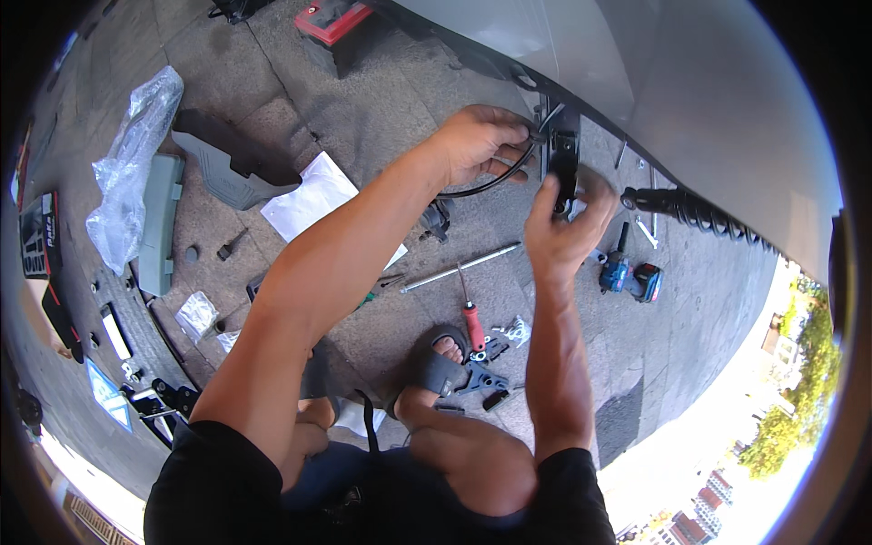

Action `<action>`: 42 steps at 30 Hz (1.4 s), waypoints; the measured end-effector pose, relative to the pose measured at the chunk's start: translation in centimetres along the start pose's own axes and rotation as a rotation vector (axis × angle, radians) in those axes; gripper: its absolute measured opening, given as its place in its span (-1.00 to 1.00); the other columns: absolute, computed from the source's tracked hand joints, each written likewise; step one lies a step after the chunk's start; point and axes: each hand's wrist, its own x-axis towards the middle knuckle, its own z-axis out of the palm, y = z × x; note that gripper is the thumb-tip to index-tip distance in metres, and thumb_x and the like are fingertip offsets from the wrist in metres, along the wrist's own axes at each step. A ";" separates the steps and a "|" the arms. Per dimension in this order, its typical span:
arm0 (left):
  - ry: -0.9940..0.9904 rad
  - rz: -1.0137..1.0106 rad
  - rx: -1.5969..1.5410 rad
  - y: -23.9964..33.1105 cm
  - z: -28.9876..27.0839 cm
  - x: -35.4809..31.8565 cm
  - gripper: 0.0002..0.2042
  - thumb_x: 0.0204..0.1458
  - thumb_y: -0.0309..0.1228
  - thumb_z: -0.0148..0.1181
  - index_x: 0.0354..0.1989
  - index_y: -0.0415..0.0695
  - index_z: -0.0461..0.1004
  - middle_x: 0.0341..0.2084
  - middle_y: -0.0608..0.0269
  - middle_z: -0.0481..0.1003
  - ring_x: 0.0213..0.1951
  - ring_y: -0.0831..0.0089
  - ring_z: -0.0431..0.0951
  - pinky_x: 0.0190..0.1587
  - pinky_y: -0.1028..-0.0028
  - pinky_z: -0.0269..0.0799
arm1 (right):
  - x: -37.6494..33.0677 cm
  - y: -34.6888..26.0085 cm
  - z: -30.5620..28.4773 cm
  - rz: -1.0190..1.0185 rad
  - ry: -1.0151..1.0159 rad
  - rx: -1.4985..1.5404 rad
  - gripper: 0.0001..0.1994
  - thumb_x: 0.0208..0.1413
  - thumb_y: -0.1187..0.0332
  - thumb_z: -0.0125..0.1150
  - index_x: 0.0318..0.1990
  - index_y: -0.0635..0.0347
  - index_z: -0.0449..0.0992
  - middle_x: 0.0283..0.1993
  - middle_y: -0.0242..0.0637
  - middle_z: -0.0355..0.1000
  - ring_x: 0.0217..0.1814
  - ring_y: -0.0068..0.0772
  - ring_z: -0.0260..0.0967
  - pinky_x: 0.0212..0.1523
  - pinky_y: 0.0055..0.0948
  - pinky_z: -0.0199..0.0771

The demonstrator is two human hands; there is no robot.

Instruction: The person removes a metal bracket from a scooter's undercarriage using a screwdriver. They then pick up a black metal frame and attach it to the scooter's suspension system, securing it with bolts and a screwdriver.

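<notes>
- At the grey panel's (690,109) edge, a black bracket (564,150) points lengthwise away from the person.
- Right hand (565,238), nearer it, closes its grip around the near end.
- Left hand (486,145) pinches a black cable (481,190) just left of the bracket.

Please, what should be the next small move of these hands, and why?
Perhaps steady the black bracket with the right hand and ease the black cable into line with it, since the left hand holds the cable close beside the bracket.
</notes>
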 end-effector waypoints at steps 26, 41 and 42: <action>-0.111 -0.005 -0.002 -0.6 -1.8 1.7 -0.75 0.06 -0.49 0.20 -0.09 -0.32 0.46 -0.23 0.02 0.54 -0.17 0.28 0.59 -0.08 0.37 0.56 | -1.2 -2.3 4.6 1.154 0.017 1.186 -0.86 0.28 0.27 0.02 -0.16 0.11 0.37 -0.54 -0.58 0.07 -0.52 -0.69 -0.02 -0.44 -0.53 0.06; -0.180 0.020 0.112 -0.9 -3.1 1.0 -0.72 0.08 -0.42 0.16 -0.02 -0.13 0.50 -0.14 0.15 0.55 -0.07 0.36 0.55 0.03 0.34 0.45 | -3.5 -1.2 3.4 0.963 -0.130 0.948 -0.67 0.28 0.19 -0.01 0.02 0.25 0.36 -0.27 -0.32 0.41 -0.25 -0.46 0.37 -0.12 -0.45 0.39; -0.181 0.020 0.096 -1.0 -3.1 1.0 -0.73 0.08 -0.43 0.15 -0.02 -0.12 0.49 -0.15 0.15 0.55 -0.06 0.36 0.55 0.02 0.35 0.45 | -4.5 -0.7 2.9 0.868 -0.202 0.835 -0.66 0.29 0.18 -0.02 0.01 0.28 0.36 -0.25 -0.29 0.42 -0.23 -0.46 0.38 -0.12 -0.44 0.40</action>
